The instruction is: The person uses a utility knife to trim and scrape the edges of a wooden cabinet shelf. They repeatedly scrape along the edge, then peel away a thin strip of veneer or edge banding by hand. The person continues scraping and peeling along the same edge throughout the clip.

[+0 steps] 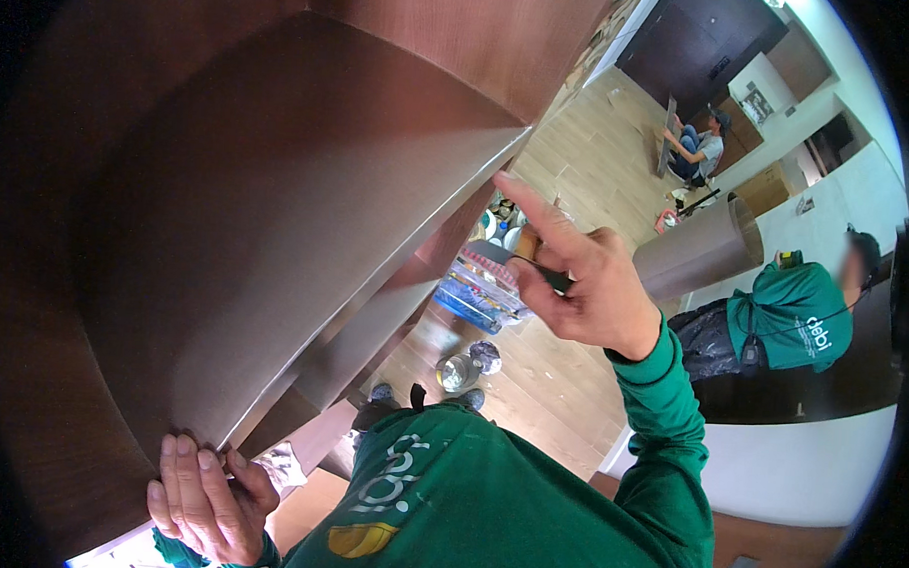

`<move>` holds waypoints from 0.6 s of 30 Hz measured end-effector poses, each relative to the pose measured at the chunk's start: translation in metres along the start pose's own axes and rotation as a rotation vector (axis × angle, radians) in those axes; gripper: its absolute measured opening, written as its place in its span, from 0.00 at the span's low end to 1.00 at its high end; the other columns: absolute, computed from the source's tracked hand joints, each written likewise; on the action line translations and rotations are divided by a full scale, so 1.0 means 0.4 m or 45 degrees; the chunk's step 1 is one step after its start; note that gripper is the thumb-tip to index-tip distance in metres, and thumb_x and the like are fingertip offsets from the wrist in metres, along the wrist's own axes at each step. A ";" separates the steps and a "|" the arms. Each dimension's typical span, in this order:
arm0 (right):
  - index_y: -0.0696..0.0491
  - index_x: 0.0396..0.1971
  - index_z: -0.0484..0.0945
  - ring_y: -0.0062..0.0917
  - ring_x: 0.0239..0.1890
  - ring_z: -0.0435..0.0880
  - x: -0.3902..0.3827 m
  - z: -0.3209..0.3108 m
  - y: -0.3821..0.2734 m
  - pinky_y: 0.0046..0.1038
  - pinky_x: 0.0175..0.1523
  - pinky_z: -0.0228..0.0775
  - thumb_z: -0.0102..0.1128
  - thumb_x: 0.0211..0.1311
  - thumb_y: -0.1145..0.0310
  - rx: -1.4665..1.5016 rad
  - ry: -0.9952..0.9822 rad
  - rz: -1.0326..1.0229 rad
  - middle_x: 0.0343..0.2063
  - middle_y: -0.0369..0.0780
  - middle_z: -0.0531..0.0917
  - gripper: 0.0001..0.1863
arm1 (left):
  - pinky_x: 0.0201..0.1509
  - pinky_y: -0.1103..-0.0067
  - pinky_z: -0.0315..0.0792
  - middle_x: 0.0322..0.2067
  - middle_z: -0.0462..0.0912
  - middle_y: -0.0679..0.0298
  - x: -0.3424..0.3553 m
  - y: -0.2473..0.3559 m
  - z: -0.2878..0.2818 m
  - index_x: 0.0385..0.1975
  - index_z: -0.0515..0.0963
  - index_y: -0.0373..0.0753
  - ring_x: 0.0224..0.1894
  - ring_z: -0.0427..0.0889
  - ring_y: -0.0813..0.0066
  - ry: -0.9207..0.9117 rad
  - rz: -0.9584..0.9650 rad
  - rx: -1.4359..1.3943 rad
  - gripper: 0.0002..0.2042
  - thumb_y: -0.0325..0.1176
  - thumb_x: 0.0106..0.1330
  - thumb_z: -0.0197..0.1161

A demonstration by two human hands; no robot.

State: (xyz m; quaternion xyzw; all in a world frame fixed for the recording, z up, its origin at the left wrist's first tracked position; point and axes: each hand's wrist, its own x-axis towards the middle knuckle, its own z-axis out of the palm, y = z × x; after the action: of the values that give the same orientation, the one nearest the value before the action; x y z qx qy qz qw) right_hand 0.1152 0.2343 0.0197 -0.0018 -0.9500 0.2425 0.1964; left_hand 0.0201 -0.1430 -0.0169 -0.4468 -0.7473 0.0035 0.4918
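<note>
Brown shelf board [277, 198] is filling upper L of view, sitting inside a reddish-brown cabinet [413, 32], its front edge [373, 279] running diag. from lower L to upper ctr. L hand [212, 501] is resting at the edge's lower end, fingers close tog. on the board, thumb bending by the front; can't tell if it's gripping anything. R hand [585, 274] is holding a thin flat tool w/ dark handle [555, 279] btwn thumb & curled fingers, index stretching toward the edge's upper end; can't tell if the tip is touching. Past the edge, a clear plastic bin [479, 300] w/ mixed bits is standing on the wood-look floor [530, 402]; a small clear bucket [456, 372] is standing nearer the feet [383, 392]. Person is wearing a green long-sleeved top [487, 505] w/ white print. Far R, a co-worker [789, 316], also in green, is standing w/ a yellow-green item [792, 259] at one hand; a big brown roll [691, 254] is showing nearby. In bkgd, a 2nd co-worker [700, 147] is sitting on the floor, holding a panel [666, 138] upright, dark door [698, 42] showing beyond.
</note>
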 end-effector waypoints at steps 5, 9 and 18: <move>0.50 0.73 0.58 0.38 0.12 0.73 0.030 0.014 0.018 0.34 0.22 0.68 0.61 0.55 0.77 -0.515 -0.076 -0.130 0.07 0.40 0.69 0.43 | 0.64 0.63 0.68 0.46 0.84 0.44 0.000 0.008 0.004 0.49 0.77 0.24 0.49 0.87 0.54 0.002 -0.014 0.023 0.17 0.21 0.60 0.63; 0.51 0.74 0.54 0.41 0.13 0.78 0.054 0.000 0.071 0.41 0.22 0.71 0.58 0.59 0.67 -0.584 -0.041 0.001 0.10 0.44 0.76 0.42 | 0.64 0.62 0.68 0.47 0.84 0.44 -0.003 0.007 0.006 0.49 0.77 0.24 0.50 0.86 0.54 0.020 -0.002 0.023 0.16 0.21 0.61 0.63; 0.64 0.49 0.80 0.17 0.17 0.80 0.025 -0.060 0.087 0.20 0.23 0.67 0.53 0.72 0.72 0.822 0.216 0.542 0.14 0.36 0.80 0.14 | 0.65 0.61 0.67 0.46 0.84 0.44 -0.008 0.003 -0.007 0.48 0.78 0.25 0.50 0.86 0.53 -0.055 -0.010 0.030 0.15 0.22 0.61 0.62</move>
State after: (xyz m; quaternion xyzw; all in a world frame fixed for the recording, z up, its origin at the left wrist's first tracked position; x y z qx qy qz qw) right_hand 0.1119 0.2771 0.0268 -0.1569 -0.7838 0.5629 0.2100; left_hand 0.0234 -0.1456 -0.0183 -0.4377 -0.7594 0.0200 0.4809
